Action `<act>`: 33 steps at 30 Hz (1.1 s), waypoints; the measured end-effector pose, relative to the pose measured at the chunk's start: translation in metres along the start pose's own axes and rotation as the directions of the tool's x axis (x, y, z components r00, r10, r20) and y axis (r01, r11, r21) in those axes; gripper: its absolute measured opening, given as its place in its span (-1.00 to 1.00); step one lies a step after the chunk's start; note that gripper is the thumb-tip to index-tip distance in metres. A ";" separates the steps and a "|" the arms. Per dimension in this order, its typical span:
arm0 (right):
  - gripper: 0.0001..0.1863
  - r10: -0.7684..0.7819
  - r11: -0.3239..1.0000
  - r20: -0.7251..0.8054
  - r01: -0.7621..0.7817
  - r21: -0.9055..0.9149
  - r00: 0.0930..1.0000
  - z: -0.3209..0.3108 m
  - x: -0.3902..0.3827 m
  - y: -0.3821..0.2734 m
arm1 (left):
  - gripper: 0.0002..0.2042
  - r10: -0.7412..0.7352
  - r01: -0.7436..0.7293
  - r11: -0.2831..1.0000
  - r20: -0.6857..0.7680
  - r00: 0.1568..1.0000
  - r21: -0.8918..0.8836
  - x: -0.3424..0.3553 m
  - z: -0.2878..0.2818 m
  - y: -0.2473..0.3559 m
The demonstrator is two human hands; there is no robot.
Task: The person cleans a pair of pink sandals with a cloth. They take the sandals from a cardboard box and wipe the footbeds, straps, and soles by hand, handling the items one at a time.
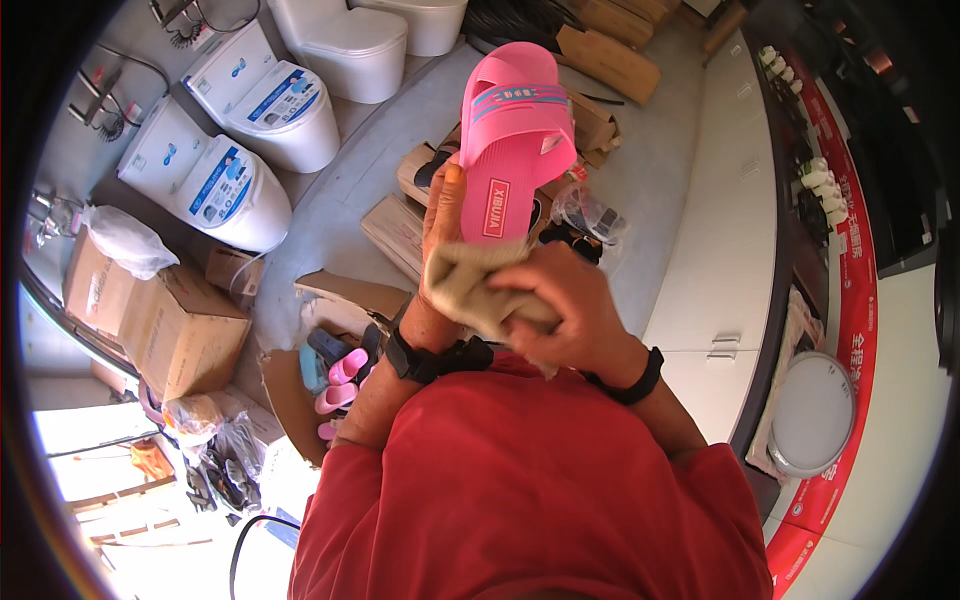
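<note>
A pink slide slipper (512, 165), with crossed straps and blue-grey stripes, is held up in front of me, its toe pointing away. My left hand (446, 212) is closed around its left edge near the heel, the thumb lying along the side. Bunched in my right hand (578, 308) is a tan cloth (468, 284), which lies over the slipper's heel end and hides it along with part of my left hand. The fingers of my right hand are slightly blurred and curled into the fabric.
At my left stands an open cardboard box (288, 400) with pink slippers (336, 398) and others inside. Beyond the slipper lie flattened cartons (392, 236) and plastic-wrapped footwear (590, 215). White toilets (290, 110) line the far left; a white cabinet (715, 250) runs along the right.
</note>
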State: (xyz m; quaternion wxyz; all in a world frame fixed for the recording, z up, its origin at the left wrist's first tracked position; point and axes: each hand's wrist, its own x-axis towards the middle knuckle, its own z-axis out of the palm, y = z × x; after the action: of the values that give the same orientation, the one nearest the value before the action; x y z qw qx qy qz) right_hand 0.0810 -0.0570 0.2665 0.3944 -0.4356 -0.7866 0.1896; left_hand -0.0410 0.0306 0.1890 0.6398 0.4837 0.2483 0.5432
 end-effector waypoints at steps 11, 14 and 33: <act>-0.56 0.106 0.992 0.120 -0.112 0.051 0.987 -0.002 -0.008 0.005 | -0.51 -0.338 0.347 0.562 0.175 0.925 -0.751 0.007 0.000 0.022; -0.57 0.139 0.971 0.016 -0.140 0.193 0.990 -0.007 -0.017 0.015 | -0.54 -0.310 0.415 0.426 0.301 0.902 -0.804 0.007 0.003 0.033; -0.79 0.272 0.936 -0.082 -0.244 0.255 0.959 0.004 -0.009 0.025 | -0.64 -0.263 0.194 0.751 -0.016 0.965 -0.632 0.012 0.008 0.023</act>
State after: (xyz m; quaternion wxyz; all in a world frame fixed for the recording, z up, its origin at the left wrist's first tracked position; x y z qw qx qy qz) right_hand 0.0942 -0.0509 0.2436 0.4613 -0.4940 -0.6692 0.3088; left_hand -0.0408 0.0377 0.2151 0.8114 0.1813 0.1442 0.5366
